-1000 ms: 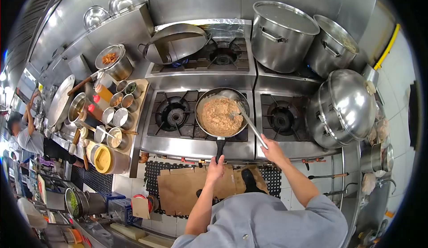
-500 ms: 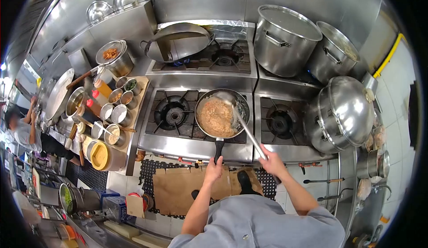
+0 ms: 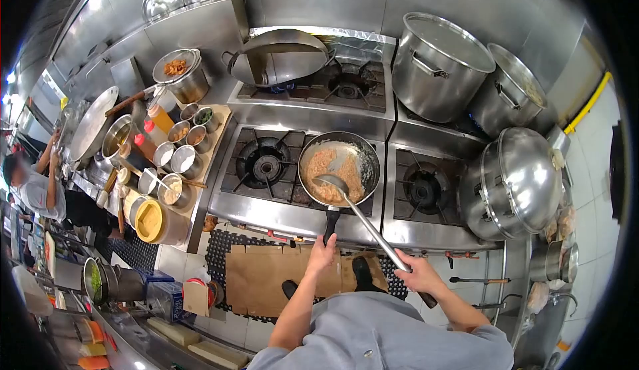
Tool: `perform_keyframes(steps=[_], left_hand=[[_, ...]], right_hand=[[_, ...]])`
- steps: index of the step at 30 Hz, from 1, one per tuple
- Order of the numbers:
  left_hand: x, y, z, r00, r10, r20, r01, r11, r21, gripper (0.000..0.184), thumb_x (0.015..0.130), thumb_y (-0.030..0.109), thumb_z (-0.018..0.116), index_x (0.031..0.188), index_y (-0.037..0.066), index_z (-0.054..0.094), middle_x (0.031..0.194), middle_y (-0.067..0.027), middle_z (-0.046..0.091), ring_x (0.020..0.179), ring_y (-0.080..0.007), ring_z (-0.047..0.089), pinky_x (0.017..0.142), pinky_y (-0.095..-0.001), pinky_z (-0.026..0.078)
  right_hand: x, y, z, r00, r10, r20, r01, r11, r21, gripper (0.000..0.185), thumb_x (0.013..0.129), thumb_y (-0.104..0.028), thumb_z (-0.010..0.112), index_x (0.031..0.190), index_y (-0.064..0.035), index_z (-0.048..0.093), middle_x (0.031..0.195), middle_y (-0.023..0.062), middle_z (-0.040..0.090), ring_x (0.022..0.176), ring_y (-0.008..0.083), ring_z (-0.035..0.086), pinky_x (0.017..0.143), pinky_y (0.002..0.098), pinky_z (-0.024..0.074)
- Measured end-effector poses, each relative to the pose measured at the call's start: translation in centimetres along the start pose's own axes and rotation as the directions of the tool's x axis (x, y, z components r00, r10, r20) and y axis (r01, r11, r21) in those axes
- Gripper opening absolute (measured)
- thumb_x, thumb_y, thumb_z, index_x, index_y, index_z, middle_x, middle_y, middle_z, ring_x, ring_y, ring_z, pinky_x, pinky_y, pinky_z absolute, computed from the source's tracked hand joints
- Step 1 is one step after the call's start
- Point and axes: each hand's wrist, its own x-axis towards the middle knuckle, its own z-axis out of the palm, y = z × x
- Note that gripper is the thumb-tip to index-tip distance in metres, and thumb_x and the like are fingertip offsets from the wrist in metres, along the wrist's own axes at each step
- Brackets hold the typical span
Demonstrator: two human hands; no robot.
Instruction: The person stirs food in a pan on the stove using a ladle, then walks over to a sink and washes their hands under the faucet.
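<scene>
My left hand (image 3: 321, 255) is closed round the black handle (image 3: 331, 223) of a frying pan (image 3: 370, 154), which sits on the middle front burner. A lumpy, pale orange-brown food (image 3: 351, 177) lies in the pan, and part of the pan's bottom shows bare at the upper right. My right hand (image 3: 419, 273) grips a long metal ladle (image 3: 374, 231) near its dark handle end. The ladle's bowl rests in the food at the pan's lower middle, with its round back facing up.
Left of the pan is a bare burner (image 3: 267, 167); another (image 3: 426, 190) lies right, beside a domed steamer (image 3: 516, 180). Behind stand a wok (image 3: 283, 67) and large pots (image 3: 442, 70). Sauce bottles and metal cups (image 3: 186, 160) fill the left counter. Another person (image 3: 40, 193) stands far left.
The ladle has swept from the pan's upper right down to its lower middle, pushing food aside. My right hand has moved slightly right and lower. My left hand has kept hold of the handle.
</scene>
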Motion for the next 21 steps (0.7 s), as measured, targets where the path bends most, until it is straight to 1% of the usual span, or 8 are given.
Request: perform_keyframes(steps=[3, 7, 12, 13, 17, 19, 20, 21], left_hand=[[0.7, -0.7, -0.2, 1.0, 0.011, -0.004, -0.011, 1.0, 0.013, 0.046, 0.087, 0.05, 0.053, 0.097, 0.006, 0.046, 0.062, -0.0031, 0.049, 0.043, -0.012, 0.046, 0.037, -0.0273, 0.038], [-0.2, 1.1, -0.6, 1.0, -0.021, -0.02, 0.022, 0.998, 0.066, 0.044, 0.088, 0.046, 0.054, 0.097, 0.004, 0.048, 0.063, -0.0026, 0.049, 0.044, -0.0122, 0.046, 0.04, -0.0271, 0.039], [3.5, -5.3, -0.7, 0.967, 0.18, -0.18, -0.144, 0.97, 0.198, 0.044, 0.087, 0.047, 0.054, 0.094, 0.004, 0.048, 0.063, -0.003, 0.049, 0.044, -0.0122, 0.046, 0.04, -0.0276, 0.038], [1.4, -2.4, -0.7, 0.987, 0.096, -0.132, -0.081, 0.99, 0.114, 0.045, 0.087, 0.047, 0.054, 0.095, 0.003, 0.048, 0.063, -0.0032, 0.05, 0.045, -0.0124, 0.047, 0.04, -0.0277, 0.039], [2.0, -2.9, -0.8, 0.989, 0.083, -0.119, -0.055, 0.974, 0.221, 0.064, 0.085, 0.055, 0.051, 0.116, -0.001, 0.05, 0.072, -0.0124, 0.061, 0.058, -0.0207, 0.059, 0.054, -0.0332, 0.047], [0.9, -1.2, -0.9, 0.994, 0.037, -0.104, -0.017, 0.983, 0.184, 0.064, 0.086, 0.055, 0.05, 0.114, -0.002, 0.05, 0.071, -0.0131, 0.06, 0.055, -0.0205, 0.058, 0.051, -0.0328, 0.046], [1.0, -1.4, -0.9, 0.992, 0.054, -0.118, -0.031, 0.982, 0.189, 0.063, 0.086, 0.055, 0.051, 0.112, -0.002, 0.05, 0.069, -0.0124, 0.06, 0.053, -0.0204, 0.057, 0.049, -0.0325, 0.046], [0.9, -1.7, -0.9, 0.989, 0.067, -0.13, -0.041, 0.981, 0.191, 0.062, 0.086, 0.055, 0.051, 0.111, -0.002, 0.051, 0.067, -0.0118, 0.059, 0.052, -0.0203, 0.057, 0.048, -0.0322, 0.045]], right_hand=[[3.5, 2.5, 0.2, 1.0, -0.018, 0.015, 0.019, 0.998, -0.067, 0.057, 0.079, -0.013, 0.062, 0.132, -0.0047, 0.043, 0.096, 0.0202, 0.065, 0.059, 0.0124, 0.057, 0.06, 0.0277, 0.0484], [7.7, 3.9, 0.2, 0.908, -0.363, -0.209, 0.328, 0.927, -0.183, 0.054, 0.079, -0.014, 0.061, 0.13, -0.0036, 0.045, 0.087, 0.022, 0.063, 0.073, 0.0244, 0.062, 0.072, 0.0333, 0.0476], [8.3, 4.2, 1.8, 0.895, -0.33, -0.301, 0.259, 0.932, -0.253, 0.057, 0.08, -0.012, 0.058, 0.133, -0.0019, 0.04, 0.095, 0.0277, 0.06, 0.088, 0.0366, 0.062, 0.078, 0.0355, 0.0472], [9.3, 5.9, 3.2, 0.881, -0.343, -0.328, 0.295, 0.937, -0.187, 0.057, 0.08, -0.01, 0.058, 0.134, -0.0032, 0.039, 0.076, 0.0241, 0.056, 0.071, 0.0219, 0.059, 0.072, 0.0329, 0.0473], [7.9, 6.1, 4.1, 0.923, -0.305, -0.235, 0.283, 0.951, -0.124, 0.059, 0.079, -0.01, 0.062, 0.134, -0.0066, 0.042, 0.071, 0.0111, 0.059, 0.055, 0.0126, 0.053, 0.058, 0.0287, 0.0475], [4.8, 1.5, 2.0, 0.997, 0.071, -0.024, -0.069, 0.996, 0.059, 0.057, 0.08, -0.015, 0.062, 0.132, -0.0031, 0.042, 0.104, 0.0268, 0.061, 0.097, 0.0328, 0.062, 0.086, 0.0318, 0.0443], [5.9, 2.9, 2.0, 0.965, -0.219, -0.143, 0.205, 0.973, -0.107, 0.057, 0.08, -0.014, 0.062, 0.133, -0.0053, 0.042, 0.107, 0.0243, 0.061, 0.097, 0.03, 0.062, 0.085, 0.0301, 0.045], [7.0, 2.9, 1.5, 0.969, -0.189, -0.16, 0.168, 0.976, -0.136, 0.056, 0.08, -0.014, 0.061, 0.133, -0.0061, 0.042, 0.107, 0.0238, 0.061, 0.095, 0.0294, 0.063, 0.084, 0.0302, 0.0458]])
